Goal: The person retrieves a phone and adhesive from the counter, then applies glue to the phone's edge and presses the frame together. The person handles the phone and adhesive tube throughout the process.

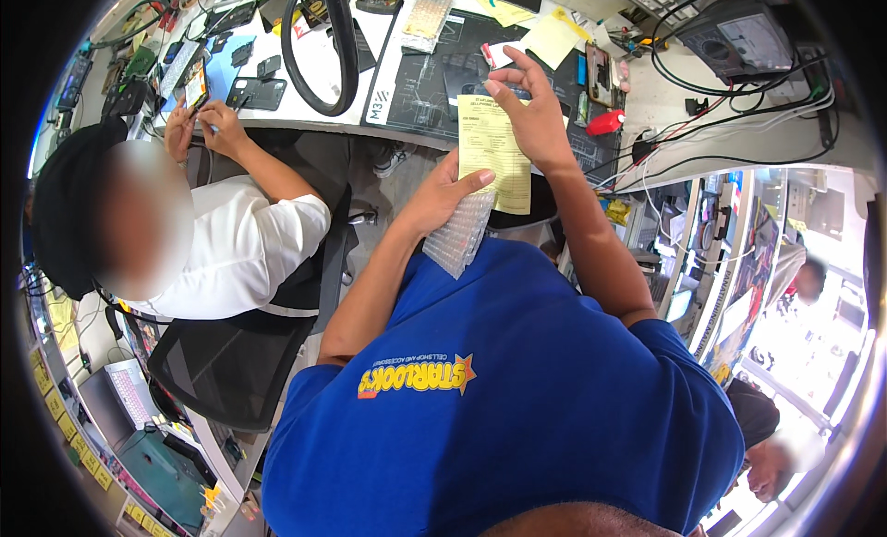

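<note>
**Yellow paper slip and bubble-wrap piece, held over the counter edge**

Item 1. Yellow paper slip (497,154), printed form, upright, held in front of the person's chest just short of the counter (647,103). Both hands are on it.

Item 2. Left hand (443,195), closed in a grip: thumb pressed across the lower left part of the slip, fingers behind it. The same hand keeps a piece of clear bubble wrap (459,234) clamped underneath, hanging down against the blue shirt (517,398).

Item 3. Right hand (531,112), partly open: fingers pinch the slip's upper right edge, index finger raised and curled above it. Whether the thumb touches the paper cannot be told.

Item 4. Dark work mat (434,84) on the counter, directly beyond the slip; on it a small bubble-wrapped packet (426,20) and loose yellow notes (552,38).

Item 5. Red object (605,123), small, at the counter's near edge, just right of the right hand.

Item 6. Thick black hose loop (337,48), left of the mat, lying on the white counter surface.

Item 7. Grey meter (739,43) with dial, far right of the counter, black cables trailing from it.

Item 8. Co-worker in white shirt (245,246), seated at the left, both hands at a small device on the counter; well apart from the slip
</note>
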Demonstrator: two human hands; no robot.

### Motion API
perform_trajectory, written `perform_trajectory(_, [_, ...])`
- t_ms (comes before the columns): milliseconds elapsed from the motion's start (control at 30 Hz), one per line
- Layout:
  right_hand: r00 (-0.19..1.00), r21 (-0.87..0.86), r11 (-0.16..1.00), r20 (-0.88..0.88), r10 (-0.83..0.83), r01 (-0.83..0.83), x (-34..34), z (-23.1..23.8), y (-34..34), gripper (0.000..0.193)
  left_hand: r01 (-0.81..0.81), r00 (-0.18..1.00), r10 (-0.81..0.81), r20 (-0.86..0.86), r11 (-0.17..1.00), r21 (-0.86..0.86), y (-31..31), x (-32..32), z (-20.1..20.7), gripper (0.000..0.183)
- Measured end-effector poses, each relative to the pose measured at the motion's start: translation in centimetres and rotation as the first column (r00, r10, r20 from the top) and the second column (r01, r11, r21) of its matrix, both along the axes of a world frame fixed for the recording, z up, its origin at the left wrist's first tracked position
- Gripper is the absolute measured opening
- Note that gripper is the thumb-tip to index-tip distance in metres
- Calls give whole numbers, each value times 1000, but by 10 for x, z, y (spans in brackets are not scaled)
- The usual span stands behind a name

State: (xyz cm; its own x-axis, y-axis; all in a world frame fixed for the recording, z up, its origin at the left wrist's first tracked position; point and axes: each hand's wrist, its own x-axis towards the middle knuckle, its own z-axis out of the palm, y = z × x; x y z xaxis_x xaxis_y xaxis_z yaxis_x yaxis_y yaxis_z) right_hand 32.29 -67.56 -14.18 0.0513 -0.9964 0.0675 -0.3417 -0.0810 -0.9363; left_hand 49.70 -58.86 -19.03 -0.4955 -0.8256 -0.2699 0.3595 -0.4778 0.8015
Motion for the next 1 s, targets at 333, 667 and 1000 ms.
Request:
perform_trajectory(333, [995,66,994,-27,94,-92,-43,57,-26,25,8,998,-4,69,998,-59,-4,8,4,62])
perform_trajectory(667, [265,530,595,-571,777,-604,-15,124,-70,26,99,989,-97,115,995,-10,-6,20,16,68])
perform_trajectory(1000, [-238,715,476,-651,721,-512,58,140,-81,28,165,965,-166,203,986,20,-5,33,27,64])
